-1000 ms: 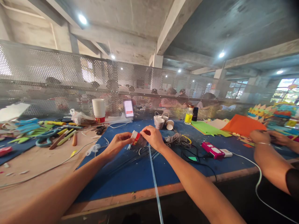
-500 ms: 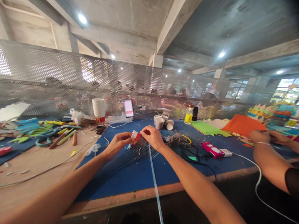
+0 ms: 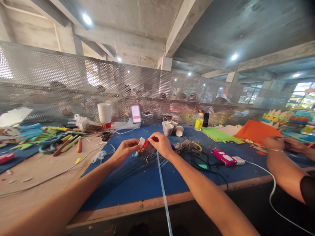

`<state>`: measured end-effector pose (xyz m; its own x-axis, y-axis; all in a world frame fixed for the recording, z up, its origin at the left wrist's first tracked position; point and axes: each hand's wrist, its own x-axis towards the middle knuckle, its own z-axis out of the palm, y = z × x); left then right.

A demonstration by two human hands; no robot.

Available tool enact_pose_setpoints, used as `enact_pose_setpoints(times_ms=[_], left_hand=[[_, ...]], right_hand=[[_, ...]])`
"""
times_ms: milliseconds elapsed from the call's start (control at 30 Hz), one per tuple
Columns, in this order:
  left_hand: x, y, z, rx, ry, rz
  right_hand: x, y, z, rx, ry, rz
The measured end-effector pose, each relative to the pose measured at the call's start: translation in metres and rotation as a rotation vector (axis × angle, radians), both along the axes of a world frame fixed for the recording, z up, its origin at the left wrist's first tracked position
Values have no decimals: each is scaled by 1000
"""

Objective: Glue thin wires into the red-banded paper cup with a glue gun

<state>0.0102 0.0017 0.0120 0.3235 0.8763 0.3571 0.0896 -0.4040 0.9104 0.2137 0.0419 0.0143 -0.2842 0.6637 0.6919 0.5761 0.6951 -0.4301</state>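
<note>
My left hand (image 3: 123, 151) and my right hand (image 3: 159, 144) meet over the blue mat (image 3: 137, 186), both pinching a small paper cup with a red band (image 3: 142, 143) held tipped on its side. A thin pale blue strip (image 3: 163, 193) runs from under the cup toward me over the table's front edge. Thin wires lie on the mat just below my hands. A coil of twine (image 3: 187, 146) sits right of my right hand.
Other paper cups (image 3: 169, 127), a stack of cups (image 3: 104, 115), a yellow bottle (image 3: 199, 122), scissors (image 3: 49, 143), a pink device (image 3: 222, 157) with white cable and coloured paper (image 3: 256, 131) lie around. Another person's hands (image 3: 278, 144) work at right. A perforated metal screen (image 3: 73, 85) backs the table.
</note>
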Motion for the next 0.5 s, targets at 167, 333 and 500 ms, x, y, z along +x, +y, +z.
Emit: enact_pose_setpoints(times_ms=[167, 333, 500], left_hand=[[0, 0, 1, -10, 1, 12], [-1, 1, -1, -11, -2, 3], [-1, 1, 0, -24, -23, 12]], right_hand=[[0, 1, -2, -11, 5, -2], [-1, 2, -2, -11, 5, -2], [-1, 2, -2, -24, 31, 11]])
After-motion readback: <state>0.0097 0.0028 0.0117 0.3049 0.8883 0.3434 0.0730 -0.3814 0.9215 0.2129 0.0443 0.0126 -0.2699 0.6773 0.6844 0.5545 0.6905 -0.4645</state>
